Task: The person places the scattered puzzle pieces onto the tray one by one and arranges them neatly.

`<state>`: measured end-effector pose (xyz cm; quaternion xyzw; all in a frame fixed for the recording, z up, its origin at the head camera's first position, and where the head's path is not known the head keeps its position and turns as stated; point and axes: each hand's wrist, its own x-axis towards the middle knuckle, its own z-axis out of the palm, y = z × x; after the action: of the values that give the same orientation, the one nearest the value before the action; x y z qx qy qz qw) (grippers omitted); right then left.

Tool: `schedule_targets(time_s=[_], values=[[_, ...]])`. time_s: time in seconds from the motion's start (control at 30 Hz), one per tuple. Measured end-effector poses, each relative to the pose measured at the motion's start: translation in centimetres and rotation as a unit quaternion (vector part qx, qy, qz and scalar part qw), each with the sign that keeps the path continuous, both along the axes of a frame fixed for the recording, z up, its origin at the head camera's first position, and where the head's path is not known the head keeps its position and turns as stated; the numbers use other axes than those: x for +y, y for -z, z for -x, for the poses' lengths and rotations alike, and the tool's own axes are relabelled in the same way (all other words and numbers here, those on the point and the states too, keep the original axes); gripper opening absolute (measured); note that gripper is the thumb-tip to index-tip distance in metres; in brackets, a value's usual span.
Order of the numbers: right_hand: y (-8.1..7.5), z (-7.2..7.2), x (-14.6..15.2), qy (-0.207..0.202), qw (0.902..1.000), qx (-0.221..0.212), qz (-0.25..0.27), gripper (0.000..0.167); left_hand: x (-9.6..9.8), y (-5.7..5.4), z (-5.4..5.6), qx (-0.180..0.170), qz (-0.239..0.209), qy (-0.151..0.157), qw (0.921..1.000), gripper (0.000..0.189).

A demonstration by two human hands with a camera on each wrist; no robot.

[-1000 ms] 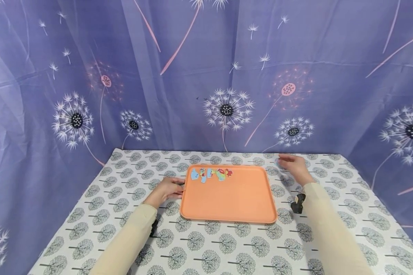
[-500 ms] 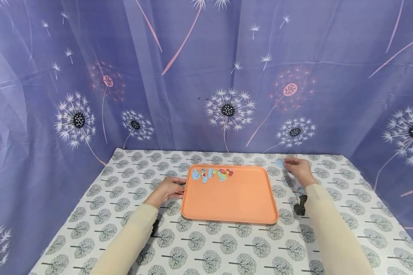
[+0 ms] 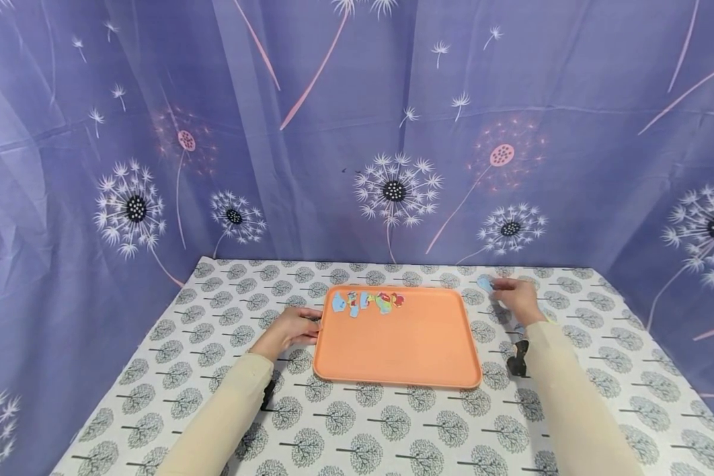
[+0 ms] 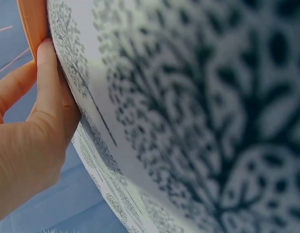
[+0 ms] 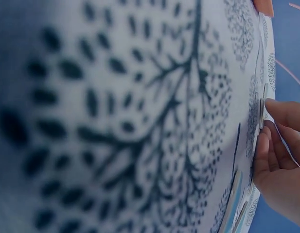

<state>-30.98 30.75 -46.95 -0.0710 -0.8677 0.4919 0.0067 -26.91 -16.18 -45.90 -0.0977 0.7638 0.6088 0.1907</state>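
Observation:
An orange tray (image 3: 395,350) lies on the table, and my left hand (image 3: 289,329) holds its left rim. In the left wrist view, the thumb and fingers of that left hand (image 4: 35,126) meet at the tray's edge (image 4: 33,22). Right of the tray's far corner, my right hand (image 3: 517,299) pinches a flat light-blue puzzle piece (image 3: 484,283) at the tabletop. The right wrist view shows this piece (image 5: 263,104) edge-on at the tips of the right hand (image 5: 286,155). Several colourful puzzle pieces (image 3: 383,303) form a row along the tray's upper left.
More thin pieces (image 5: 231,206) lie on the cloth near the right wrist, partly hidden by the arm in the head view. A tree-print cloth (image 3: 363,430) covers the table. Behind it hangs a purple dandelion curtain (image 3: 309,185).
My right hand has shifted slightly right and nearer, and the light-blue piece at its fingertips shows more plainly. The left hand stays at the tray's rim.

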Motion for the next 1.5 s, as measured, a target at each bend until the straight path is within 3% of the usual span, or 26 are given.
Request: schedule_targets(time_s=[0.6, 0.9, 1.23, 1.5], values=[[0.3, 0.2, 0.1, 0.008, 0.9997, -0.012, -0.021, 0.068, -0.1, 0.2, 0.1, 0.001, 0.005, -0.003, 1.0, 0.041], [0.2, 0.1, 0.0, 0.025, 0.9993, 0.024, -0.014, 0.055, 0.1, 0.4, -0.1, 0.001, 0.003, -0.006, 1.0, 0.041], [-0.6, -0.4, -0.1, 0.014, 0.996, 0.022, 0.085, 0.051, 0.0, 0.2, 0.1, 0.0, -0.001, -0.007, 1.0, 0.043], [-1.6, -0.5, -0.6, -0.024, 0.9834, -0.005, 0.18, 0.058, 0.0, 0.1, 0.1, -0.001, -0.002, -0.008, 1.0, 0.042]])
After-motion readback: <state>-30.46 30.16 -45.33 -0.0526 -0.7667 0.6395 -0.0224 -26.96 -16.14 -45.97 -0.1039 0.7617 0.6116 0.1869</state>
